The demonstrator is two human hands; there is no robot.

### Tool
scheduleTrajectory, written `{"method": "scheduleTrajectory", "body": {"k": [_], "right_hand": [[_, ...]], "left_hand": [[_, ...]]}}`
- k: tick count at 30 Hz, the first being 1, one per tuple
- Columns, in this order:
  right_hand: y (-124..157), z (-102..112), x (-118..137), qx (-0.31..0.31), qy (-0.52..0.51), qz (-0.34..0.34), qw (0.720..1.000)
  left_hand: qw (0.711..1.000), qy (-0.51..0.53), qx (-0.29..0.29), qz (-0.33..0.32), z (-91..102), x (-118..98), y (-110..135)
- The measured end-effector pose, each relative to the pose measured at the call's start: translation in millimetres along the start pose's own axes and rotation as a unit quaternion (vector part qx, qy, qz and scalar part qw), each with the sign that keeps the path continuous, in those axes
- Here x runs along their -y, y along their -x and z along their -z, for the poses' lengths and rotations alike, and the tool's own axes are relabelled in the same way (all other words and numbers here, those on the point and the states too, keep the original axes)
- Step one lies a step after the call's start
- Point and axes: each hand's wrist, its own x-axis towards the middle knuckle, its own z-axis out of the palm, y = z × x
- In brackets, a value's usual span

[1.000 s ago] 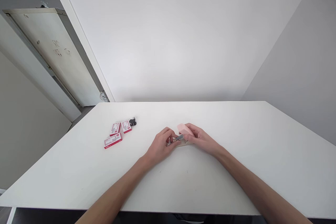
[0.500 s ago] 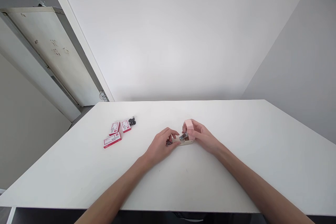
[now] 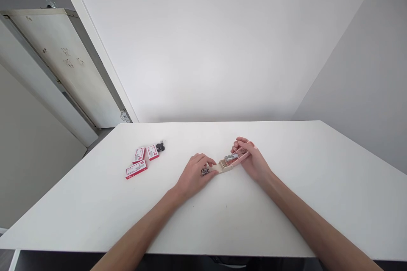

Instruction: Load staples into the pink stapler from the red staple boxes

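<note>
Head view: a pink stapler [image 3: 231,161] lies swung open near the middle of the white table [image 3: 286,203], its pink top laid back to the right and its metal staple channel exposed. The right hand [image 3: 252,159] has its fingers curled lightly around the folded-back top and is in contact with it. The left hand [image 3: 194,174] rests on the table at the stapler's cream base end, fingers bent, pinning that end down; a small dark-and-silver item [image 3: 205,172] sits at its fingertips, too small to identify. Well apart to the left lie three red-and-white staple boxes [image 3: 141,160] in a loose cluster, with a small black object [image 3: 160,147] just beside the farthest box.
</note>
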Motion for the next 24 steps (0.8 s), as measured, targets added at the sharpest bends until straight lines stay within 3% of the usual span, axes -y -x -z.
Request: {"method": "scheduleTrajectory", "body": {"k": [7,12,18,24], "right_hand": [[-3.7,7.5,-1.6,-0.134,-0.038,-0.023,0.99],[-1.9,5.6,-1.8,-0.215,0.021,-0.017,0.976],[-3.2,8.1,-8.9,-0.224,0.135,0.017,0.965],[-6.0,15.0,-16.5,-0.171,0.25,0.018,0.953]], "left_hand": [[0.999,-0.024,-0.045,0.019,-0.5,3.3,1.2],[0.997,-0.034,-0.06,0.018,1.6,1.1,1.9],[0.996,-0.044,-0.079,0.015,2.5,-1.5,1.7],[0.997,-0.029,-0.062,0.03,3.0,-2.1,1.9]]}}
